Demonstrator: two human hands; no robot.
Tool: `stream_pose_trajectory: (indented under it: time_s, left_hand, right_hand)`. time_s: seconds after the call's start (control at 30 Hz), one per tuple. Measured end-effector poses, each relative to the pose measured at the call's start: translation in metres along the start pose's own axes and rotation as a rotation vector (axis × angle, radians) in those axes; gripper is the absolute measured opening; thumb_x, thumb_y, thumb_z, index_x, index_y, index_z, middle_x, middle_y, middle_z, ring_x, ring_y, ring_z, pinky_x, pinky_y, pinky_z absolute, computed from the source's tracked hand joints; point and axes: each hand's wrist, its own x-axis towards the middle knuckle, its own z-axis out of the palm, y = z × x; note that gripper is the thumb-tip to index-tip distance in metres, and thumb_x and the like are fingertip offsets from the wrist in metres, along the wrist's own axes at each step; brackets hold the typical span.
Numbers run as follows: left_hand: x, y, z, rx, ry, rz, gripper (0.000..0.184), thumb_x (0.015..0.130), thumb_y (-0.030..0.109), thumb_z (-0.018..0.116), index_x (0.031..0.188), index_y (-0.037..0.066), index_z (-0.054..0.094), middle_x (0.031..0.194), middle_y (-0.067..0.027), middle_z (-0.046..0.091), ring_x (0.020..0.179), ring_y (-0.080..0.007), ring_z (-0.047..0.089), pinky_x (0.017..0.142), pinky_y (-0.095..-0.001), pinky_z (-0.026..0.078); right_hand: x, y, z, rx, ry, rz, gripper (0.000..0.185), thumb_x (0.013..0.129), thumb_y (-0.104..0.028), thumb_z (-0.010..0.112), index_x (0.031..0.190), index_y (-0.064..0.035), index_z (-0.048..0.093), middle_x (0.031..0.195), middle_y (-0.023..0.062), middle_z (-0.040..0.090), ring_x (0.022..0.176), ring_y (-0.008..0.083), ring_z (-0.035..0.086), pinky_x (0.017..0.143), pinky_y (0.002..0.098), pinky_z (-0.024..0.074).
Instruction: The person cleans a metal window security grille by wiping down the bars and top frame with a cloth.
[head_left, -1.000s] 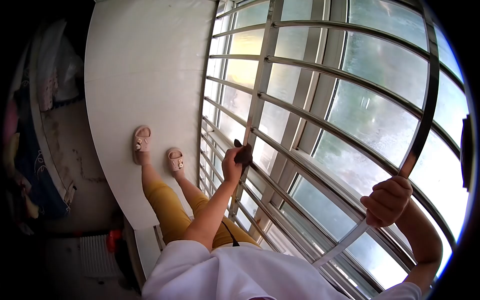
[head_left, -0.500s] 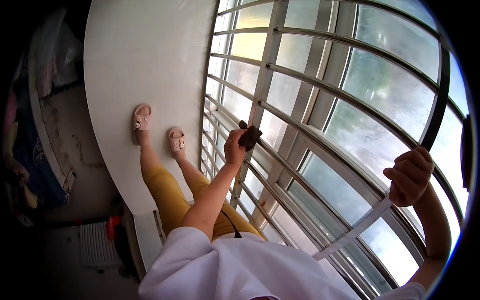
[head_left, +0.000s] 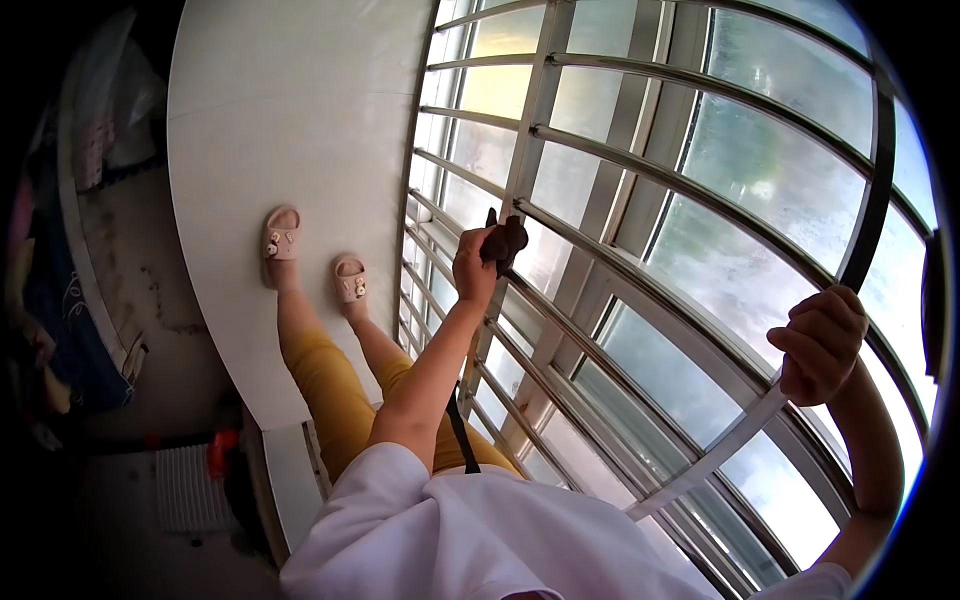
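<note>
My left hand (head_left: 473, 266) is closed around a dark brown cloth (head_left: 505, 244). The cloth is bunched against a flat upright strip (head_left: 535, 130) of the metal window grille, where round bars join it. At the right of the view, my right hand (head_left: 822, 345) is wrapped in a fist round another flat strip (head_left: 872, 220) of the grille. That strip looks dark above the fist and pale below it. Between the two hands run several shiny round bars (head_left: 690, 185).
Behind the grille are framed glass panes (head_left: 770, 160). My feet, in pink sandals (head_left: 281, 235), stand on a pale, smooth surface (head_left: 300, 110) with an edge at the left. Beyond that edge, lower down, lie plastic bags (head_left: 135, 120), a red item (head_left: 220, 453) and a white ribbed object (head_left: 192, 488).
My left hand has slid the cloth a little way along the flat strip, toward the top of the view. My right hand keeps its hold in nearly the same place.
</note>
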Motion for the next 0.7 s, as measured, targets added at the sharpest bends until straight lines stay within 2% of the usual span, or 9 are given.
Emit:
stream_pose_trajectory:
  time_s: [0.1, 0.17, 0.27, 0.37, 0.43, 0.47, 0.5, 0.57, 0.7]
  left_hand:
    - [-0.050, -0.014, -0.015, 0.055, -0.018, -0.012, 0.038, 0.072, -0.010, 0.056, 0.107, 0.006, 0.060, 0.102, -0.0135, 0.060, 0.097, -0.0340, 0.059, 0.087, -0.0377, 0.047]
    - [-0.093, -0.030, -0.031, 0.091, -0.125, -0.182, 0.037, 0.073, -0.009, 0.055, 0.106, 0.006, 0.061, 0.104, -0.0137, 0.060, 0.099, -0.0338, 0.059, 0.088, -0.0381, 0.047]
    - [-0.093, -0.034, -0.037, 0.128, -0.146, -0.217, 0.038, 0.075, -0.007, 0.057, 0.108, 0.010, 0.061, 0.102, -0.0140, 0.060, 0.099, -0.0347, 0.059, 0.086, -0.0397, 0.048]
    - [-0.015, 0.027, -0.019, 0.060, 0.098, -0.013, 0.041, 0.073, -0.010, 0.060, 0.110, 0.006, 0.060, 0.103, -0.0126, 0.058, 0.099, -0.0330, 0.058, 0.087, -0.0380, 0.047]
    - [0.031, 0.051, 0.001, 0.025, 0.079, 0.110, 0.051, 0.070, -0.011, 0.060, 0.116, 0.013, 0.061, 0.109, -0.0097, 0.055, 0.100, -0.0315, 0.058, 0.085, -0.0384, 0.049]
    - [0.043, 0.063, 0.013, 0.039, -0.007, 0.133, 0.050, 0.070, -0.011, 0.060, 0.114, 0.015, 0.061, 0.109, -0.0089, 0.054, 0.099, -0.0311, 0.058, 0.083, -0.0378, 0.050]
    - [0.045, 0.067, 0.027, 0.096, 0.084, 0.125, 0.049, 0.069, -0.010, 0.060, 0.112, 0.014, 0.061, 0.105, -0.0081, 0.054, 0.096, -0.0316, 0.059, 0.081, -0.0381, 0.050]
    - [0.039, 0.068, 0.032, 0.040, 0.050, 0.029, 0.049, 0.068, -0.011, 0.060, 0.110, 0.014, 0.061, 0.102, -0.0077, 0.053, 0.093, -0.0315, 0.059, 0.079, -0.0388, 0.050]
    - [0.011, 0.138, 0.022, -0.076, -0.086, 0.150, 0.050, 0.065, -0.011, 0.060, 0.108, 0.015, 0.061, 0.100, -0.0049, 0.053, 0.092, -0.0296, 0.058, 0.077, -0.0395, 0.049]
  right_hand:
    - [0.006, 0.000, -0.001, -0.009, 0.022, 0.005, 0.013, 0.056, -0.012, 0.052, 0.066, -0.0100, 0.060, 0.051, -0.0019, 0.046, 0.053, 0.0140, 0.052, 0.051, 0.0289, 0.0350]
    - [0.005, -0.001, -0.001, -0.009, 0.016, 0.007, 0.013, 0.057, -0.012, 0.051, 0.066, -0.0106, 0.060, 0.051, -0.0020, 0.047, 0.053, 0.0141, 0.052, 0.051, 0.0290, 0.0350]
    - [0.003, 0.000, -0.001, -0.002, 0.013, 0.000, 0.012, 0.058, -0.013, 0.051, 0.067, -0.0113, 0.061, 0.051, -0.0029, 0.047, 0.052, 0.0136, 0.052, 0.050, 0.0287, 0.0350]
    - [0.004, 0.002, -0.002, 0.002, 0.013, -0.012, 0.012, 0.059, -0.013, 0.052, 0.067, -0.0119, 0.061, 0.052, -0.0036, 0.048, 0.052, 0.0127, 0.053, 0.050, 0.0285, 0.0349]
    - [0.003, 0.002, -0.001, 0.004, 0.004, -0.012, 0.012, 0.059, -0.014, 0.052, 0.067, -0.0120, 0.061, 0.052, -0.0037, 0.048, 0.052, 0.0122, 0.053, 0.050, 0.0281, 0.0350]
    - [0.003, 0.002, -0.001, 0.004, 0.001, -0.010, 0.012, 0.059, -0.014, 0.052, 0.067, -0.0120, 0.061, 0.052, -0.0037, 0.048, 0.052, 0.0122, 0.053, 0.050, 0.0281, 0.0350]
    - [0.004, 0.001, -0.001, 0.002, 0.000, -0.011, 0.011, 0.059, -0.014, 0.052, 0.067, -0.0121, 0.061, 0.052, -0.0038, 0.048, 0.052, 0.0120, 0.053, 0.050, 0.0279, 0.0350]
    - [0.006, 0.004, -0.002, -0.006, 0.008, -0.022, 0.011, 0.060, -0.014, 0.052, 0.066, -0.0121, 0.061, 0.051, -0.0039, 0.048, 0.052, 0.0118, 0.053, 0.050, 0.0277, 0.0351]
    - [0.006, 0.003, 0.001, 0.002, 0.047, -0.029, 0.010, 0.060, -0.014, 0.053, 0.066, -0.0119, 0.060, 0.051, -0.0038, 0.047, 0.051, 0.0118, 0.052, 0.050, 0.0275, 0.0350]
